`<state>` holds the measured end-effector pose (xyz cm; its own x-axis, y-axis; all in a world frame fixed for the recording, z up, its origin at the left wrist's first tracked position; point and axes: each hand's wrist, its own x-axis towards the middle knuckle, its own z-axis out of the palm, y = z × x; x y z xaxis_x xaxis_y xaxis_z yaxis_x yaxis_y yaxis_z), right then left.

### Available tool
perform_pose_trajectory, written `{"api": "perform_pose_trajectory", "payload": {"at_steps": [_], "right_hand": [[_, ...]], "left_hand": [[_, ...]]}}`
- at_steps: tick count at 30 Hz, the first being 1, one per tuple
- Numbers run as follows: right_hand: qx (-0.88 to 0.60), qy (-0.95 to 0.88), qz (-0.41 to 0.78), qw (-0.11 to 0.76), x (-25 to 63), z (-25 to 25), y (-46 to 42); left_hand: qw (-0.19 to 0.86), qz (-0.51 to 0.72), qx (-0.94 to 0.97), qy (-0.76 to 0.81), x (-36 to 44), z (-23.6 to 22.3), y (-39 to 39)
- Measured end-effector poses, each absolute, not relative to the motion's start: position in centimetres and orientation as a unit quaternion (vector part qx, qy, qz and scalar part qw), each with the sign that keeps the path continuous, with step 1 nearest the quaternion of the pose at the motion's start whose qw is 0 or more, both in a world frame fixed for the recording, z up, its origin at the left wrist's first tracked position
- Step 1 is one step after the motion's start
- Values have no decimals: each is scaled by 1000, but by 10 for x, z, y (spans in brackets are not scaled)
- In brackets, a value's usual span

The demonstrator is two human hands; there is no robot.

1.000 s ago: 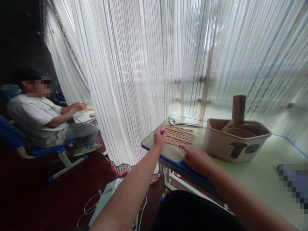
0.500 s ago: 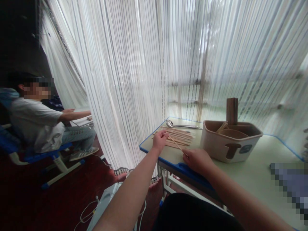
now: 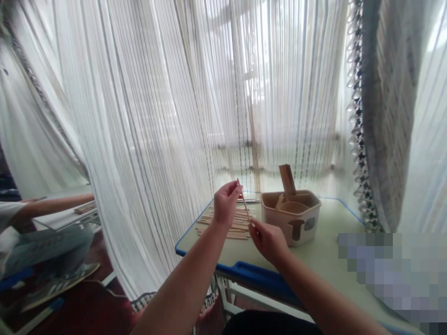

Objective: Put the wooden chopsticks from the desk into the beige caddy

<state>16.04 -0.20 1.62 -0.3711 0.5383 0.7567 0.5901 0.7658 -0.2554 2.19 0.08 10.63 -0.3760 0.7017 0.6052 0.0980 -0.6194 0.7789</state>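
Note:
A slim wooden chopstick [image 3: 246, 208] slants between my two hands above the table. My left hand [image 3: 225, 204] pinches its upper end, and the fingers of my right hand [image 3: 268, 238] are closed on its lower end. Beneath and behind my hands lie several loose chopsticks [image 3: 226, 231] in a rough row, partly covered by my left wrist. To the right of them stands a beige divided utensil holder [image 3: 275, 225] with a bundle of brown sticks [image 3: 287, 180] upright in it. The metal handle of a slotted spoon [image 3: 252, 201] shows behind my hands; its bowl is hidden.
The pale table [image 3: 328, 253] has a blue edge. String curtains [image 3: 146, 139] hang right behind it. A blurred-out patch [image 3: 387, 274] covers something at the table's right. At far left, another person's arm [image 3: 63, 206] reaches over a second table.
My view has swung right, so the table sits further left and the other person is mostly out of frame. The chopstick has been lifted and tilted more steeply, still between both hands.

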Motion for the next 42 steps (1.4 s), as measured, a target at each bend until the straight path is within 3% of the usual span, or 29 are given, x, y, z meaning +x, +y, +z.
{"api": "perform_pose_trajectory", "payload": {"at_steps": [4,10,14,33,42], "right_hand": [[-338,-776,-122,518,180,28,1],[-352,-626,-145,680,194,39,7],[-405,-536,-134,728,195,38,18],[-483,-606,-87,626,193,36,25],[-485,-600,-98,629,192,35,27]], "left_hand": [[184,679,621,346,54,123,-11],[142,782,522,309,62,133,1],[83,797,523,292,67,142,10],[-96,539,711,440,83,99,14],[-42,519,710,474,80,77,19]]}}
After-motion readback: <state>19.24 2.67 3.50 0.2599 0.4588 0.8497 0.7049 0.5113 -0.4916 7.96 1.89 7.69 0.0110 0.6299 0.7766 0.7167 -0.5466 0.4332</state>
